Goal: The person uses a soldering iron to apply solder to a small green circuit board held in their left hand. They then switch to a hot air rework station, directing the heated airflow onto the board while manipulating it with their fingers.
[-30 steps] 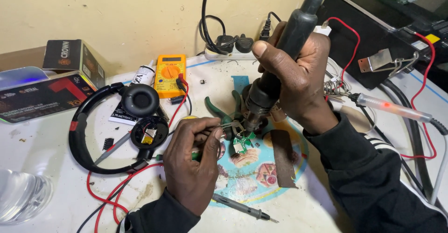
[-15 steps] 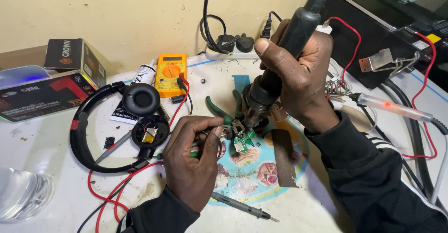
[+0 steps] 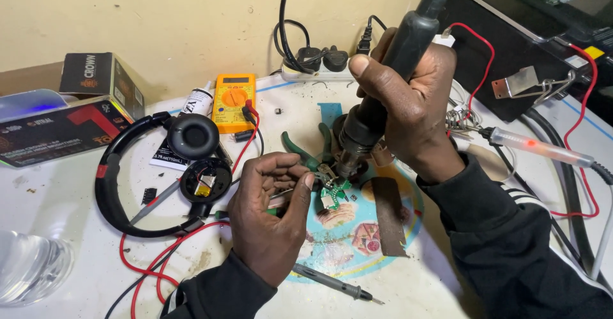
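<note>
Right hand [image 3: 415,102] clenches one black hot-air wand [image 3: 383,83] nozzle-down over one small green circuit board [image 3: 335,191] on the round mat [image 3: 383,255], left hand [image 3: 274,220] pinches tweezers [image 3: 281,194] beside it, one headphone set [image 3: 159,172], one yellow multimeter [image 3: 233,102], two plugs [image 3: 322,57] behind.

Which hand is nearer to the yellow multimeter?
Left. The left hand lies just below and slightly right of the yellow multimeter; the right hand, gripping the black hot-air tool, is farther off to its right.

Right hand [image 3: 412,105] aims hot-air tool [image 3: 383,95] at green circuit board [image 3: 336,192] — left hand [image 3: 271,220] steadies it.
</note>
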